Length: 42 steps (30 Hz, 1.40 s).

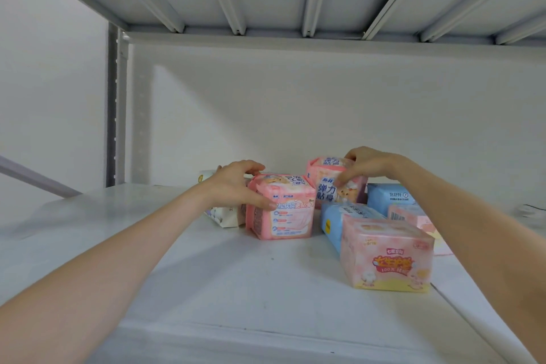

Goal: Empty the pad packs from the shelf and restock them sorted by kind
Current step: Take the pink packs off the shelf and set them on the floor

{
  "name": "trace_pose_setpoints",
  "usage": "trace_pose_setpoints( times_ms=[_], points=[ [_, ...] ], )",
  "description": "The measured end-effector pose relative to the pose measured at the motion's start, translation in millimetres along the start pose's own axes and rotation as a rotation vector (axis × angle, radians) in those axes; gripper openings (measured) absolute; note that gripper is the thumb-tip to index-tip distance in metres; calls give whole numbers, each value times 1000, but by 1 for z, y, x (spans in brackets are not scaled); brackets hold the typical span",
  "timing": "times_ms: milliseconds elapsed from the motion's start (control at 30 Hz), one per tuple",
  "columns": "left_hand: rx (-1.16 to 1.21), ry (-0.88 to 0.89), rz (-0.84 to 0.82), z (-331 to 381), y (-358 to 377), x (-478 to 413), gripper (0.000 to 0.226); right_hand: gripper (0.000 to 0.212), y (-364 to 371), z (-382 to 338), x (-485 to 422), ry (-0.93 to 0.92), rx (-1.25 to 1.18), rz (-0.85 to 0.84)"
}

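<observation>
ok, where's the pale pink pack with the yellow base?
Head view, right of centre: the pale pink pack stands nearest the front of the white shelf, just before a blue pack lying on its side.

I can read big blue letters, 弹力贴身, on a white patch on the far pink pack (325, 190). The near pink pack (283, 217) seems to have the same four letters, very small, near the top of its front. The bigger blue line under them is too blurry for me. The pale pink pack (387, 257) in front shows "100" on a red strip. A barcode sits on the small pink pack (406, 215) at the right. The blue pack (387, 196) has writing too small to read.
</observation>
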<state>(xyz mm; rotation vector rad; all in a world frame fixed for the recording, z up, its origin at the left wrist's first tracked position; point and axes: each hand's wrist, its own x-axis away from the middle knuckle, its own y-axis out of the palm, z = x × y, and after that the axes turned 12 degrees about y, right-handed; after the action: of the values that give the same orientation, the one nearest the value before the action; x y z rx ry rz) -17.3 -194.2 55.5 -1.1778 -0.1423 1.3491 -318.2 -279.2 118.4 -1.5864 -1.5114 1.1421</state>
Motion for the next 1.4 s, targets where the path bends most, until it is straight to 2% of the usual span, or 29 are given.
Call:
trace_pose_setpoints(
  times_ms=[67,133,167,400,600,833,1033,1167,1300,1400],
  points=[
    [1,-4,-26,4,0,0,95,65,-11,-1,8,-16,-50,82],
    [-5,3,-79,7,-1,0,70,67,-21,-2,20,-22,-104,140],
    [-17,8,-107,9,-2,1,67,66,-26,-1,26,-26,-129,155],
    [-27,2,-137,20,-1,8,83,58,-54,4,78,-55,-192,207],
    [36,71,-71,33,-3,26,74,58,-81,3,126,-81,-236,317],
    [76,111,109,60,-16,66,83,49,-98,11,187,-150,-396,322],
    [231,5,296,86,-24,118,85,59,-92,26,215,-230,-470,257],
    [270,-37,333,111,-23,153,99,66,-85,34,243,-237,-501,210],
    [299,-33,317,134,-27,186,83,62,-77,38,280,-234,-513,180],
    [324,-10,284,150,-31,209,79,56,-72,39,312,-226,-513,171]
  ],
)
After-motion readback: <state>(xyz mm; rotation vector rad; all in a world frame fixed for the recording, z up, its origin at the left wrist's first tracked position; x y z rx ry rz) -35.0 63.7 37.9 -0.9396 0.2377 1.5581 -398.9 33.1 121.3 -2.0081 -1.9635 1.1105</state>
